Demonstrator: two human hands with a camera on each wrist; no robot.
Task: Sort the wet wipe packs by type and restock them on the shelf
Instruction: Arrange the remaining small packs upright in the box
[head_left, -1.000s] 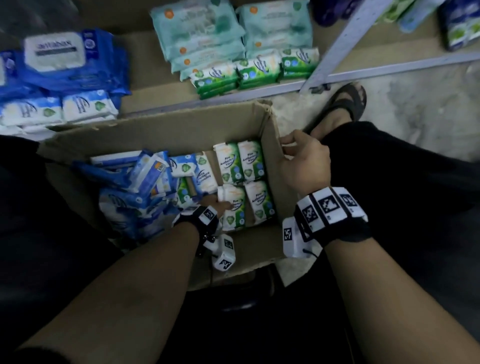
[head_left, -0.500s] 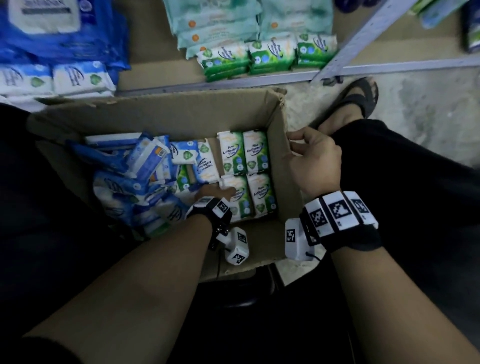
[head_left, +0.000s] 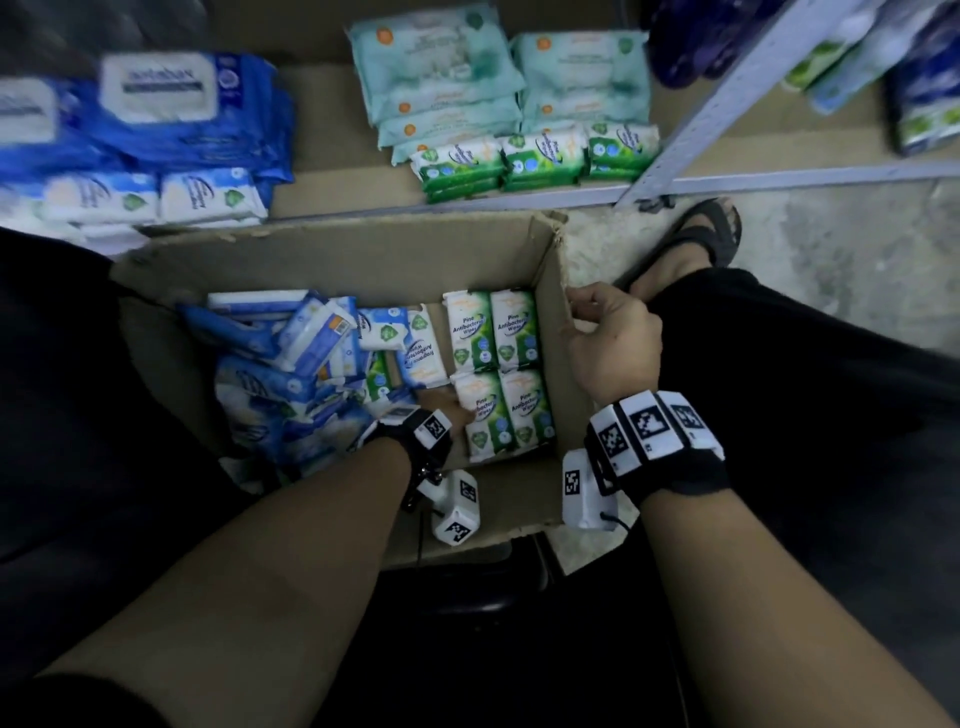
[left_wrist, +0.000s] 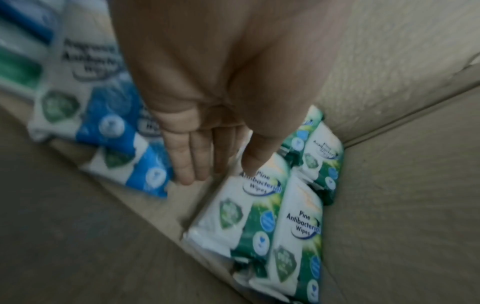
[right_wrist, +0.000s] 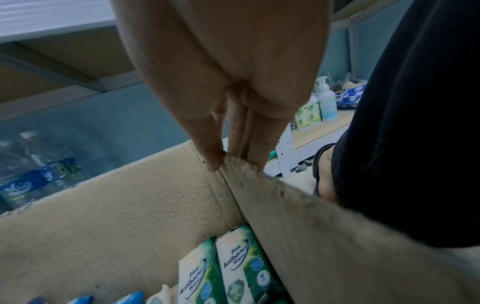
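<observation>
Hands (head_left: 613, 343) unmoved, view shifted back.

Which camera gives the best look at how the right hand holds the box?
The right wrist view: right hand fingertips pinch the box corner. The head view shows only the hand's back; the left wrist view misses it.

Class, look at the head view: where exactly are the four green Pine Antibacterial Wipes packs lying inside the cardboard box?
The Pine Antibacterial Wipes packs lie flat in a two-by-two block against the cardboard box's right wall, beside the jumbled blue packs.

green pine packs (head_left: 496, 374) flat, boxed, blue packs (head_left: 291, 374) seemingly jumbled
</observation>
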